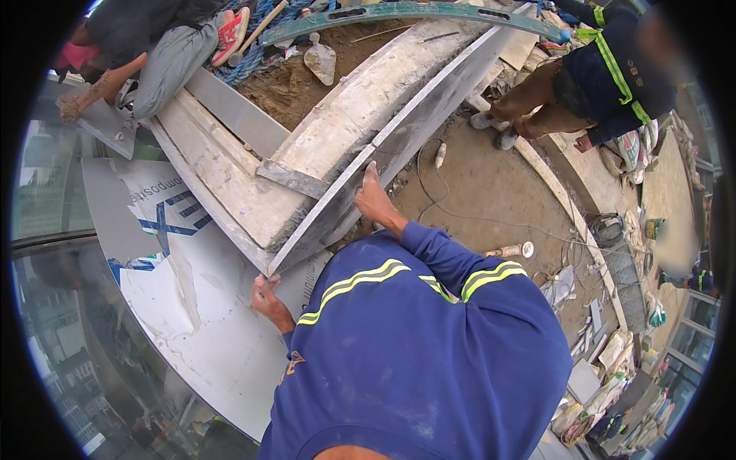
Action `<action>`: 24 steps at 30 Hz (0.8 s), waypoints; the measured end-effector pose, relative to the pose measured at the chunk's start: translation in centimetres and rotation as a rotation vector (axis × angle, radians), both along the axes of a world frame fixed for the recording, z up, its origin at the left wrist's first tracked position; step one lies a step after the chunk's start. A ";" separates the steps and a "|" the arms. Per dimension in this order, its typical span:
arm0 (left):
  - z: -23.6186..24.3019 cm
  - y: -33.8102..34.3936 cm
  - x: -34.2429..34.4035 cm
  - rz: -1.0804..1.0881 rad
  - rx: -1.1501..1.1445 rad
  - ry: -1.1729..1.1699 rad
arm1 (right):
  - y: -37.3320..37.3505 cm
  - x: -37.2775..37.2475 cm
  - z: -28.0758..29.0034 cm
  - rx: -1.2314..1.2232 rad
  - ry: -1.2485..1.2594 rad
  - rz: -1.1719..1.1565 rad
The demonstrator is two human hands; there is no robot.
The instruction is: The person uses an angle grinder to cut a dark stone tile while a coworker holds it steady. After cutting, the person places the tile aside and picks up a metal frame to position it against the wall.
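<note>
A long grey stone slab (420,126) stands on edge along the outer side of a pale concrete ledge (222,180), with a joint partway along. My left hand (268,299) is closed at the slab's near end, fingertips on the corner. Farther up, my right hand (374,192) has its fingers on the top edge beside the joint. A short grey strip (294,179) lies across the ledge. My blue sleeves and top with yellow striping fill the lower middle.
A squatting person (180,57) holds a grey plate at upper left; another person (567,92) stands at right. A green straightedge (406,15), trowel (320,61), sand and blue rope lie behind. A white printed panel (176,307) lies at left; cables and debris (594,353) at right.
</note>
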State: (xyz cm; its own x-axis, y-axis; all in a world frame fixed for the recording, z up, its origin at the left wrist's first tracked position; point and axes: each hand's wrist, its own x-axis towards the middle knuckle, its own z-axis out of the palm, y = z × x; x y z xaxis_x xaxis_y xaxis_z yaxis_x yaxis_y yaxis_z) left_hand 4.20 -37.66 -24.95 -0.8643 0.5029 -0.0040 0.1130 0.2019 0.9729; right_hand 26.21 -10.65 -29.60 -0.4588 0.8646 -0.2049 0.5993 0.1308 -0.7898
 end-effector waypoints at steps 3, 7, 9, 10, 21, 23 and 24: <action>-0.4 -0.1 -0.4 -0.018 -0.075 0.088 | 2.5 0.8 0.6 0.052 0.172 -0.267; 0.5 -0.1 -0.3 -0.004 -0.094 0.131 | 1.8 2.4 6.4 -0.061 -0.165 -0.134; 0.8 -0.4 -0.3 -0.014 -0.123 0.103 | 3.5 3.3 13.7 -0.151 -0.416 -0.037; 1.0 -0.6 0.2 -0.012 -0.115 0.114 | 4.1 3.8 13.1 0.075 -0.338 -0.096; 0.4 0.4 -1.1 -0.179 -0.072 0.575 | 13.9 7.9 10.0 0.539 -0.275 0.606; 0.4 0.1 -1.7 -0.259 -0.126 0.694 | 13.7 7.7 10.0 0.546 -0.286 0.603; 0.7 0.2 -1.9 -0.280 -0.122 0.677 | 13.6 7.5 9.9 0.550 -0.289 0.591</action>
State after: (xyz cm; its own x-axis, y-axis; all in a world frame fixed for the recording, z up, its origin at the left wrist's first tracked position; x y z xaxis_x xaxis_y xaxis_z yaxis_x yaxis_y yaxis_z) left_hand 2.33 -37.45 -24.22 -0.5373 0.7347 0.4141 0.7428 0.1798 0.6449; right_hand 33.74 2.99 -19.66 -0.8596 0.5109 -0.0042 0.4800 0.8048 -0.3491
